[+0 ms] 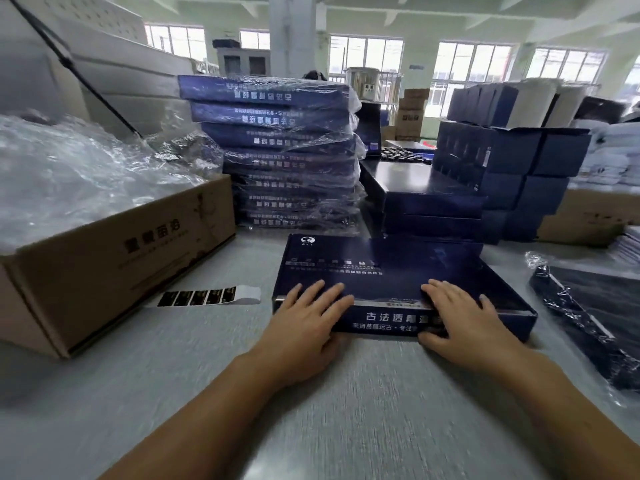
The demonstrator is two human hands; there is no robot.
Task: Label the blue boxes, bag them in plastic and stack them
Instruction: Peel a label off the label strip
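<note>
A flat dark blue box (388, 268) with white print lies on the grey table in front of me. My left hand (308, 322) rests on its near left corner, fingers straight on the lid and thumb against the front side. My right hand (460, 317) lies on the near right part the same way, thumb at the front face. A strip of dark labels (204, 296) on white backing lies left of the box. Behind it rises a stack of bagged blue boxes (287, 154). A cardboard carton full of clear plastic bags (76, 171) sits at the left.
Unbagged blue boxes (426, 199) are piled behind the box, with more blue cartons (512, 174) at the right. A dark item in plastic wrap (592, 313) lies at the right edge. The brown carton (114, 265) takes up the left side. Bare table (346, 410) lies near me.
</note>
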